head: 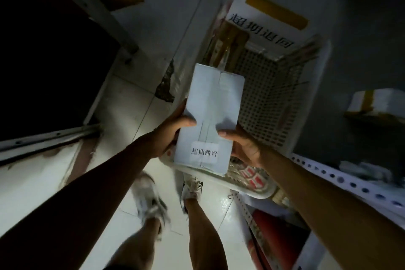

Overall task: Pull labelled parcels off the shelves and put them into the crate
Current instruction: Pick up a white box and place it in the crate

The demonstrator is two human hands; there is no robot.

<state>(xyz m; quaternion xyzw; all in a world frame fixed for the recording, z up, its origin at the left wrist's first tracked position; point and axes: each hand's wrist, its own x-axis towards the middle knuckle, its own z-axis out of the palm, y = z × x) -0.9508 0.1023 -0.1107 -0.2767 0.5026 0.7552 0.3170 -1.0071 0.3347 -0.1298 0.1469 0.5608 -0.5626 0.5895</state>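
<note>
Head view, dim light, looking down.

Far left: dark panel, pale metal shelf frame [50,136] running along its lower edge. White tiled floor [129,103] beside it, with a chipped dark patch near the crate's left wall.

Left hand [169,131]: grips the left edge of the white parcel [211,116], thumb curled over the top face, fingers wrapped underneath (only the fingertips show at the lower edge).

Parcel: white box, taped seam down its length, small white label [205,154] with printed characters at the near end. Held over the near rim of the crate [274,94], tilted, far end pointing into the crate. Not set down.

Right hand [245,149]: holds the right edge of the parcel, thumb pressed on the top face, fingers hidden under the box.

Below: two legs, white sneakers [151,199] on the tile.

Crate: white perforated plastic, a paper sign [263,28] with large characters and a yellow tape strip at its far end; brown and red-printed items inside, blurred.

Right: perforated white shelf rail [350,182]; a white parcel with yellow tape [372,101] on a shelf well apart from the hands.
</note>
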